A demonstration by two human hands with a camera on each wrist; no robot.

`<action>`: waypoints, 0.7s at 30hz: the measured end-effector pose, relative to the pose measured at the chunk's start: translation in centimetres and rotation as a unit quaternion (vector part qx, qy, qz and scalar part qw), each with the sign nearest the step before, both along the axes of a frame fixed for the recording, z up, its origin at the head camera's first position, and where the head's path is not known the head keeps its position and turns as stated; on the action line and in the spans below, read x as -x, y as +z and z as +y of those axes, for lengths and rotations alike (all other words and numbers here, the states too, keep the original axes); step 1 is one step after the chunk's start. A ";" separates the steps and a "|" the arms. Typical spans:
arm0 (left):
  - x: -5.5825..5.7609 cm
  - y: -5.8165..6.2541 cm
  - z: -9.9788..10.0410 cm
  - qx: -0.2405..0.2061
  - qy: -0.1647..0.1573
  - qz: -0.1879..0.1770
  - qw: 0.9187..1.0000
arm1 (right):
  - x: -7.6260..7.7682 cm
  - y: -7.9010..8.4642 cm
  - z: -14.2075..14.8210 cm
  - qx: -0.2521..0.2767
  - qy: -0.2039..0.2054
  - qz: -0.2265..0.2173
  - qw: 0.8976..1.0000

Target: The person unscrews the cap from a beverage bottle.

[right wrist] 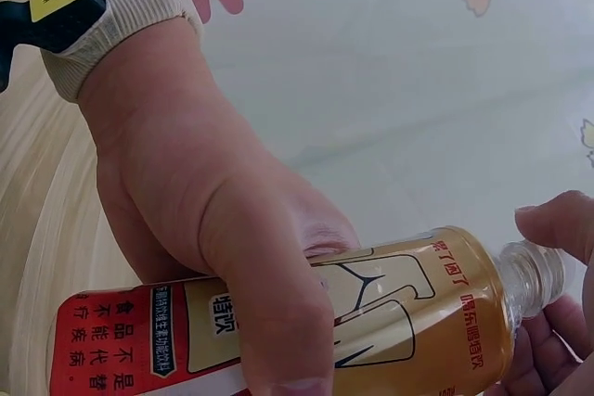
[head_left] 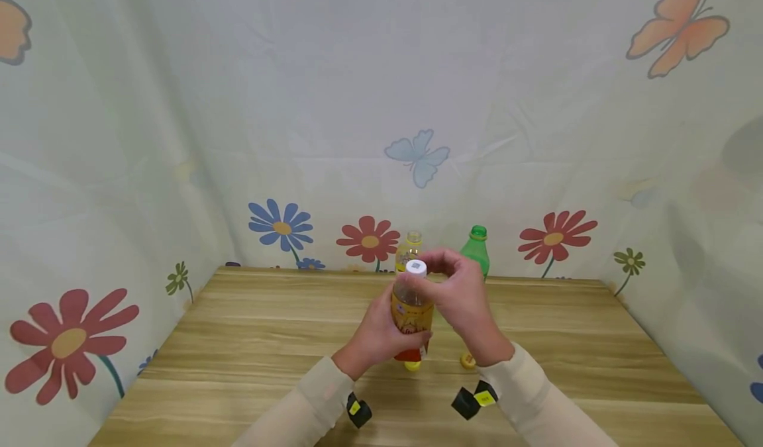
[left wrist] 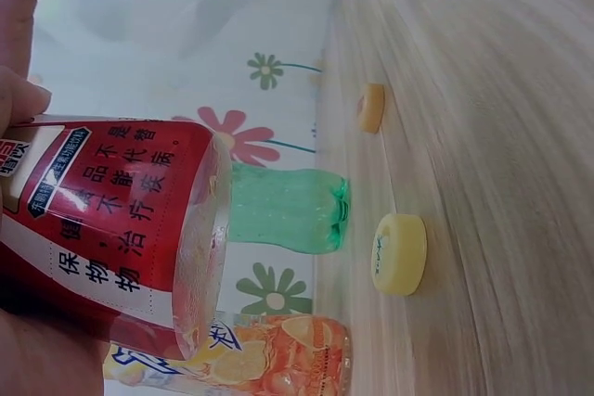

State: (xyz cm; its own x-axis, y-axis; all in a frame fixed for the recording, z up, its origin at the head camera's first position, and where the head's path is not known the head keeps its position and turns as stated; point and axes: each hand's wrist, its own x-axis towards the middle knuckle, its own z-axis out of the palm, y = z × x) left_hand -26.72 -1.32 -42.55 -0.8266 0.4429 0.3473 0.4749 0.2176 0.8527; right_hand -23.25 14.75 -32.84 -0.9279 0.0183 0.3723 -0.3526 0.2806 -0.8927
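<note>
My left hand [head_left: 381,331] grips the body of a drink bottle [head_left: 411,318] with a red and gold label, held upright above the table. In the right wrist view, the left thumb lies across the label, and the bottle's clear threaded neck [right wrist: 527,275] shows. My right hand [head_left: 461,291] is at the top, its thumb and fingers pinching the white cap [head_left: 416,268]. Below the bottle, a yellow cap [left wrist: 399,254] and an orange cap [left wrist: 371,108] lie on the table.
A green bottle [head_left: 477,251] without a cap stands at the back of the wooden table [head_left: 268,328]. Left of it is an uncapped clear bottle [head_left: 411,245] with a fruit-print label, partly hidden behind the hands. A flowered curtain [head_left: 334,102] surrounds the table's back and sides.
</note>
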 end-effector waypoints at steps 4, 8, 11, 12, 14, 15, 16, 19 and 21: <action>0.0 0.0 -0.1 0.002 0.000 -0.004 1.000 | 0.1 -0.1 0.1 0.009 0.015 0.000 1.000; 0.1 0.0 -0.1 0.002 0.002 -0.013 1.000 | 0.2 -0.3 0.1 0.026 0.030 -0.001 0.999; 0.0 0.0 -0.1 0.000 0.003 -0.016 1.000 | 0.4 -0.5 0.2 0.041 0.046 -0.003 0.998; 0.0 0.0 -0.1 -0.001 0.004 -0.017 1.000 | 0.4 -0.5 0.2 0.045 0.051 -0.004 0.998; 0.0 0.1 -0.1 -0.001 0.004 -0.018 1.000 | 0.5 -0.7 0.3 0.052 0.060 -0.005 0.997; 0.0 0.1 -0.1 -0.002 0.004 -0.019 1.000 | 0.6 -0.7 0.3 0.055 0.064 -0.005 0.996; -0.1 0.2 -0.1 -0.002 0.004 -0.019 1.000 | 0.6 -0.8 0.3 0.057 0.067 -0.005 0.996; -0.1 0.3 -0.1 -0.002 0.005 -0.020 1.000 | 0.6 -0.8 0.3 0.063 0.073 -0.002 0.995; -0.1 0.3 -0.2 -0.002 0.005 -0.021 1.000 | 0.6 -0.8 0.3 0.066 0.075 0.000 0.995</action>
